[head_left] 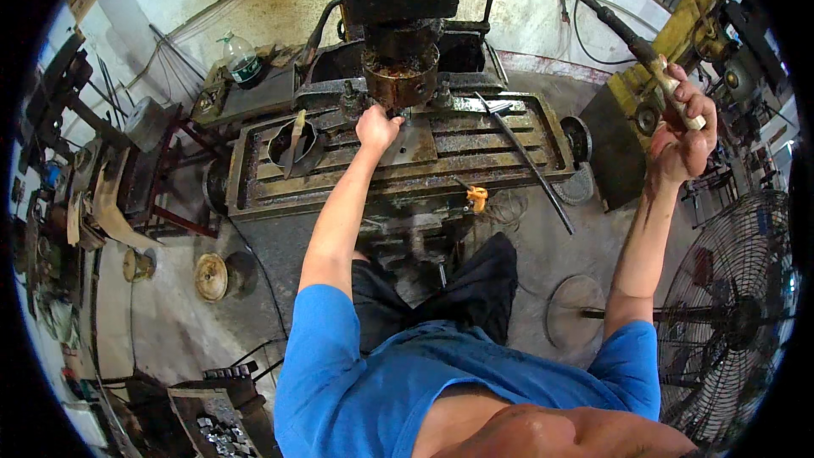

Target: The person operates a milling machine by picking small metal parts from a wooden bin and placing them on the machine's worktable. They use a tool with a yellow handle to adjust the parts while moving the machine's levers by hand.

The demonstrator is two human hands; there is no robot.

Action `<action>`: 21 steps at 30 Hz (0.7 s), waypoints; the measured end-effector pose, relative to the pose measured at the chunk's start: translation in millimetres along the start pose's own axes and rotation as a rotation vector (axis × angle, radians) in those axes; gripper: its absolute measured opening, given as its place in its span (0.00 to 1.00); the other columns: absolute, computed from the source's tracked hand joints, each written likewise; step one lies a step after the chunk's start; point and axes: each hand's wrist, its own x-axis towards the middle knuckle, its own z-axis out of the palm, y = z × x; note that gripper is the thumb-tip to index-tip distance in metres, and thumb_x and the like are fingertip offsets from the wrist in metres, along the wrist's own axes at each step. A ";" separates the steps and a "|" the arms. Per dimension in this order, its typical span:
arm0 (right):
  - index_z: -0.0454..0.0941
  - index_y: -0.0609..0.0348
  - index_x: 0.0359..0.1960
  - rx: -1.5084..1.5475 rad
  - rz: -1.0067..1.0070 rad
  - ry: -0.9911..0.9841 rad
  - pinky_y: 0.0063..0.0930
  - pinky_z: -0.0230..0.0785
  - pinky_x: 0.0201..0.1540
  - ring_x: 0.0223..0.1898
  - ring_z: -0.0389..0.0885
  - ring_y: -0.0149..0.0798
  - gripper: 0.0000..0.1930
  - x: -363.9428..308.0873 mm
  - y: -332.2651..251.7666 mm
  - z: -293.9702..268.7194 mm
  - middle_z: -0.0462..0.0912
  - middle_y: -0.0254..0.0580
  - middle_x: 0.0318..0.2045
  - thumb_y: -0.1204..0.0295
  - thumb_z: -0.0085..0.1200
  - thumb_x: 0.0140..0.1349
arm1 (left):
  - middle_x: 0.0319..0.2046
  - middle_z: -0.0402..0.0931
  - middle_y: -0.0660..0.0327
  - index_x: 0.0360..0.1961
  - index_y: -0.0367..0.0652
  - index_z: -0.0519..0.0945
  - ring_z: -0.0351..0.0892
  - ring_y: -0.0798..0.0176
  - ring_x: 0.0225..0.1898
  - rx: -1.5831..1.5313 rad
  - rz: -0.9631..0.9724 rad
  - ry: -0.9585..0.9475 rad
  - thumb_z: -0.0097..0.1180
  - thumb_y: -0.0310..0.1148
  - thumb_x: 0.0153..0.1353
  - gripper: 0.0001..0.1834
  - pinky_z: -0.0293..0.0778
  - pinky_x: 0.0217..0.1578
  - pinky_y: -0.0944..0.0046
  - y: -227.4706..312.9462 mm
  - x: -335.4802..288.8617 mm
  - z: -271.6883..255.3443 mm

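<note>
My left hand is closed just below a rusty, chip-strewn cylindrical guard under the machine's head. What its fingers hold, if anything, is hidden. My right hand is raised at the right, with its fingers round the pale grip of a long dark lever, which slants down from the machine's head. Below the guard lies the slotted metal machine table. On it, left of my left hand, stands a cut-open container with a brush leaning in it.
A long dark bar lies across the table's right part and overhangs its front edge. An orange rag hangs at that edge. A large caged fan stands close to my right arm. A plastic bottle sits at the back left.
</note>
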 end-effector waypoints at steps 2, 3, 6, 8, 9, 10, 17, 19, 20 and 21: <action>0.63 0.61 0.22 -0.016 -0.008 0.008 0.60 0.50 0.56 0.48 0.70 0.59 0.10 -0.4 0.7 -2.5 0.71 0.47 0.29 0.67 0.46 0.43 | 0.20 0.75 0.46 0.16 0.34 0.75 0.77 0.46 0.26 -0.016 0.026 0.038 0.68 0.45 0.36 0.22 0.71 0.28 0.53 2.6 -0.7 0.4; 0.63 0.60 0.22 -0.055 -0.019 -0.019 0.60 0.50 0.56 0.48 0.70 0.60 0.10 5.2 -1.0 -2.7 0.71 0.47 0.28 0.67 0.45 0.43 | 0.20 0.75 0.46 0.16 0.34 0.76 0.77 0.46 0.27 -0.013 0.017 0.030 0.68 0.45 0.36 0.22 0.71 0.28 0.53 4.3 0.1 0.7; 0.63 0.60 0.22 -0.131 -0.017 -0.052 0.59 0.51 0.56 0.48 0.70 0.60 0.08 17.9 -7.0 -0.2 0.71 0.46 0.28 0.69 0.44 0.43 | 0.20 0.76 0.47 0.17 0.35 0.76 0.77 0.45 0.27 0.006 -0.002 0.000 0.68 0.45 0.36 0.22 0.72 0.28 0.53 2.0 0.2 2.2; 0.63 0.61 0.22 -0.093 0.019 0.015 0.58 0.51 0.56 0.48 0.70 0.60 0.08 7.4 -4.4 9.0 0.71 0.46 0.28 0.69 0.44 0.42 | 0.20 0.76 0.47 0.17 0.35 0.76 0.77 0.45 0.28 0.006 -0.003 -0.008 0.68 0.45 0.36 0.21 0.72 0.28 0.54 -3.7 3.3 2.2; 0.63 0.61 0.22 -0.072 0.038 0.048 0.58 0.51 0.56 0.48 0.70 0.60 0.09 -0.9 -1.8 11.0 0.71 0.46 0.28 0.69 0.43 0.42 | 0.20 0.76 0.47 0.17 0.35 0.77 0.77 0.46 0.27 0.009 -0.005 0.009 0.68 0.44 0.36 0.21 0.72 0.28 0.54 -6.1 2.0 3.4; 0.62 0.61 0.22 -0.083 0.033 0.038 0.58 0.51 0.56 0.48 0.69 0.59 0.09 -10.2 -0.8 5.1 0.71 0.47 0.29 0.69 0.43 0.41 | 0.20 0.76 0.48 0.17 0.35 0.77 0.77 0.46 0.27 0.004 0.002 0.022 0.67 0.44 0.37 0.21 0.72 0.27 0.54 -1.6 1.3 4.0; 0.62 0.60 0.21 -0.137 0.054 0.021 0.56 0.48 0.58 0.49 0.69 0.60 0.07 -4.6 -6.3 7.2 0.71 0.46 0.29 0.71 0.42 0.41 | 0.18 0.75 0.49 0.14 0.34 0.75 0.77 0.47 0.25 -0.009 -0.048 -0.060 0.68 0.45 0.38 0.22 0.72 0.26 0.53 -2.5 2.8 3.4; 0.62 0.60 0.21 -0.120 0.032 0.036 0.56 0.48 0.58 0.49 0.69 0.60 0.05 -21.7 -0.8 5.6 0.71 0.46 0.29 0.73 0.41 0.40 | 0.23 0.77 0.48 0.19 0.35 0.76 0.77 0.47 0.29 0.049 -0.068 -0.111 0.67 0.45 0.38 0.22 0.72 0.29 0.53 9.6 -1.5 -4.2; 0.62 0.60 0.20 -0.059 0.039 0.134 0.57 0.47 0.58 0.49 0.69 0.60 0.05 -35.7 5.3 9.3 0.70 0.45 0.29 0.75 0.40 0.39 | 0.25 0.77 0.48 0.22 0.35 0.77 0.78 0.47 0.31 0.073 -0.078 -0.124 0.67 0.45 0.38 0.22 0.73 0.31 0.53 15.9 -1.5 -11.1; 0.62 0.60 0.20 -0.044 0.052 0.111 0.57 0.46 0.58 0.50 0.68 0.59 0.05 -34.8 1.7 8.0 0.71 0.46 0.30 0.77 0.38 0.37 | 0.23 0.76 0.48 0.19 0.35 0.76 0.77 0.47 0.29 0.064 -0.044 -0.070 0.67 0.46 0.38 0.22 0.72 0.29 0.53 13.9 -1.2 -8.5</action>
